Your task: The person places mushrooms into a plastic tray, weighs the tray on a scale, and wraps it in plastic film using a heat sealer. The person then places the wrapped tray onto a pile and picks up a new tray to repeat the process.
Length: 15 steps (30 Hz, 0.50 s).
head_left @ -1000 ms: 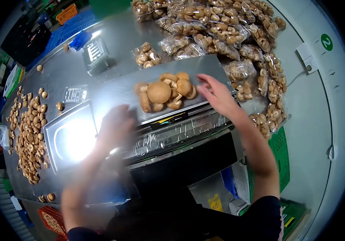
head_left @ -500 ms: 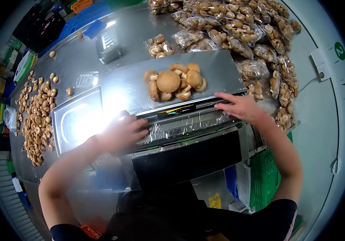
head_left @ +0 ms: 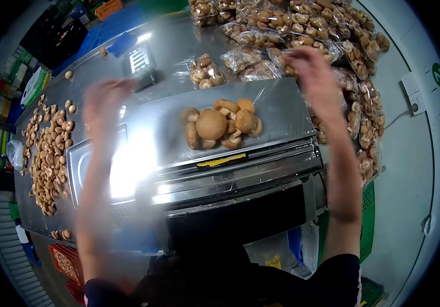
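Observation:
Several brown mushrooms (head_left: 211, 124) lie in a cluster on the steel plate (head_left: 168, 102) of the wrapping machine. Clear plastic film (head_left: 267, 92) shows as faint glints over and behind them; most of its outline cannot be made out. My left hand (head_left: 106, 102), smeared by motion, is raised beyond the plate's left side, its fingers together and pointing inward. My right hand (head_left: 316, 77) is up at the plate's far right corner, fingers closed and bent inward. Both appear to grip the film's edge, though blur hides the fingertips.
Loose mushrooms (head_left: 51, 153) are heaped at the left beside a metal tray (head_left: 74, 176). Bagged mushrooms (head_left: 307, 38) pile up at the back right, and one wrapped pack (head_left: 206, 71) lies behind the plate. A clear plastic container (head_left: 139, 64) stands farther back.
Both hands have risen from the rollers at the plate's near edge and moved away from me to its far side. The film has left the rollers and now stretches above the mushrooms.

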### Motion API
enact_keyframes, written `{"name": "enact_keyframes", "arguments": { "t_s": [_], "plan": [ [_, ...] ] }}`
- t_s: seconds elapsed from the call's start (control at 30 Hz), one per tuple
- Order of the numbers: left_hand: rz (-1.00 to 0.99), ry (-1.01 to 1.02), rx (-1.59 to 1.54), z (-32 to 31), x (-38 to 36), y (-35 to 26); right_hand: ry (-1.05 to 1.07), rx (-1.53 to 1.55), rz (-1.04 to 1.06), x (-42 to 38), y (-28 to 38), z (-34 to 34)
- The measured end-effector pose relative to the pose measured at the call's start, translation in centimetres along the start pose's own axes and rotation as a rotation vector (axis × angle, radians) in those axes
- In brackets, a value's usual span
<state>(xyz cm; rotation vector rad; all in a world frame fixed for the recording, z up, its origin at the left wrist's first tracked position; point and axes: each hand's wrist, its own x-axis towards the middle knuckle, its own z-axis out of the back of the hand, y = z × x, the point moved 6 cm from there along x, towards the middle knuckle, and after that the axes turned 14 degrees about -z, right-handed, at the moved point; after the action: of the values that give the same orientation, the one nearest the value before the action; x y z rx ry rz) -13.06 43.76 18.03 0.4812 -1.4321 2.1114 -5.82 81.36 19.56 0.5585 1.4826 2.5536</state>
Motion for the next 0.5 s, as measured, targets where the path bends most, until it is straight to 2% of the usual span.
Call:
{"name": "enact_keyframes", "arguments": {
  "t_s": [0.03,0.07,0.1,0.13,0.17,0.2,0.23,0.3,0.33,0.37,0.43,0.5],
  "plan": [
    [0.053,0.049,-0.099,-2.9,-0.3,3.8,0.046,-0.205,0.0,1.0,-2.5,-2.8],
    [0.265,0.134,-0.21,-6.0,-1.9,6.2,0.105,-0.314,0.076,1.0,-6.0,-5.7],
    [0.304,0.248,-0.188,-8.6,-3.8,9.0,0.167,-0.426,0.152,1.1,-8.2,-7.8],
    [0.097,0.513,0.2,-9.2,-4.0,7.0,0.203,-0.461,0.176,0.8,-8.3,-7.9],
    [0.022,0.541,0.277,-9.6,-5.0,7.6,0.241,-0.495,0.194,-0.3,-8.5,-7.8],
    [0.146,0.523,0.11,-9.6,-5.7,7.0,0.287,-0.528,0.213,-1.6,-8.6,-8.0],
    [0.262,0.497,-0.054,-9.4,-5.9,5.5,0.406,-0.433,-0.007,-2.3,-8.0,-7.7],
    [0.38,0.74,0.086,-8.7,-6.9,1.6,0.614,-0.228,-0.444,-4.7,-5.0,-6.0],
    [0.49,0.711,-0.04,-8.4,-8.1,-0.1,0.585,-0.13,-0.434,-6.2,-4.2,-5.2],
    [0.628,0.595,-0.275,-7.9,-9.2,-1.7,0.558,-0.035,-0.422,-7.6,-3.6,-4.3],
    [0.821,0.518,-0.498,-6.5,-11.1,-4.1,0.574,0.017,-0.492,-10.7,-1.3,-3.0],
    [0.851,0.557,-0.546,-5.8,-13.3,-6.9,0.545,0.023,-0.567,-14.2,1.0,-2.1]
  ]
}}
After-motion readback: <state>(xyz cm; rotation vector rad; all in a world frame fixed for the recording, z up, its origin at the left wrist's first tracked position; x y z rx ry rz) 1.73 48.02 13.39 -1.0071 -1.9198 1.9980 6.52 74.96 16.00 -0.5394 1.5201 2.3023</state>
